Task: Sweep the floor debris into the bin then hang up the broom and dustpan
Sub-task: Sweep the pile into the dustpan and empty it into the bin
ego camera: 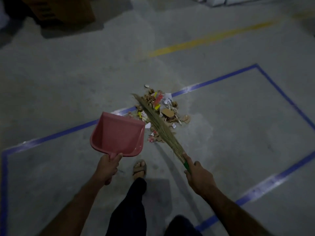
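Note:
A pile of debris [167, 108], made of paper scraps, cardboard bits and coloured wrappers, lies on the grey concrete floor across a blue tape line. My left hand [108, 167] grips the handle of a pink dustpan [117, 134], whose open mouth points toward the pile's left edge. My right hand [197, 177] grips the green handle of a straw broom [156, 123]. The broom's bristles stretch diagonally up-left over the pile, with their tip at its far left side.
Blue tape [221, 77] marks a rectangle on the floor, and a yellow line [209, 38] runs beyond it. A brown cardboard box [68, 12] stands at the back left; white objects sit at the back right. My sandalled foot [140, 168] is between my hands.

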